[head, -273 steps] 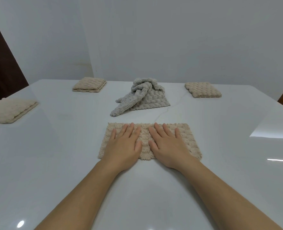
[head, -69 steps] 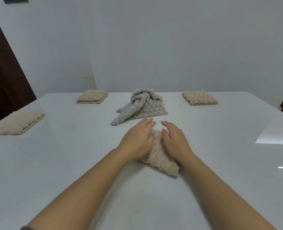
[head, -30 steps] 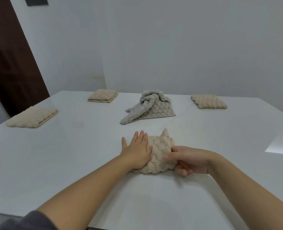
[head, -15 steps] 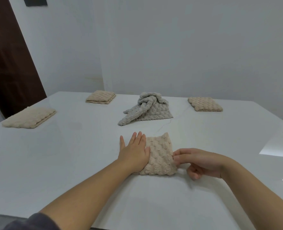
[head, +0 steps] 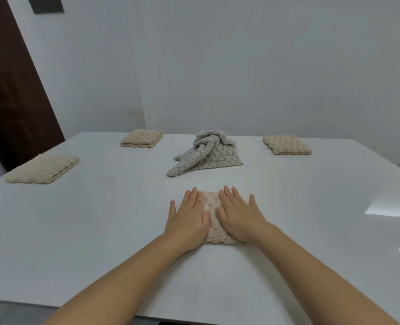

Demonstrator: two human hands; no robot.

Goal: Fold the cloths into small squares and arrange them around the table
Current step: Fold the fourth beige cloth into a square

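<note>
**Head view.** The left hand and the right hand lie flat, side by side, on a small folded beige cloth. The cloth sits at lower centre of the frame on the white tabletop.

The fingers of both hands are straight and point away from us. Only the little fingers are set slightly apart, and the thumbs nearly meet over the cloth. Nothing is pinched. We read this as pressing the fold flat.

The cloth lies directly under both palms. A narrow strip of it shows between the hands, and its near edge shows below the heels of the hands. The outermost fingers of each hand reach past it onto bare tabletop.

Straight beyond the fingertips, at centre frame, lies the unfolded grey cloth, with bare tabletop between it and the hands. Its twisted tail runs toward lower left and its flat part toward the right. Neither hand is clearly nearer to it.

Three folded squares already sit farther out:
- the left square at mid-left
- the far-left square left of the grey cloth
- the far-right square to its right

We judge that the pressed cloth needs only placing, and that the grey cloth is the one left to fold.
</note>
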